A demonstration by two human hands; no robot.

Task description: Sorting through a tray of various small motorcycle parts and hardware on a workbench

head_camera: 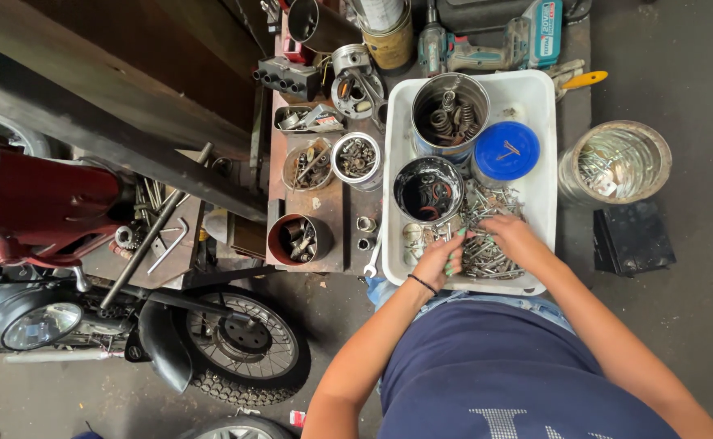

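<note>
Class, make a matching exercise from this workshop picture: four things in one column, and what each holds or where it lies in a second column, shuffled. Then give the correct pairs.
Things:
1. Tall shiny tin
2. Blue lid
3. Clear round container
4. Cordless drill

Descriptions:
A. On the floor, right of the white tray
B. Holds coiled springs
C. Lies beyond the tray's far edge
D. A couple of small metal pieces rest on top

Pairs: 1-B, 2-D, 3-A, 4-C

Both hands, left and right, are in the pile of screws at the tray's near end.

Both hands, left [437, 262], right [512, 234], sorting bolts [486, 244], white tray [539, 175], motorcycle [88, 309] nearby
</note>
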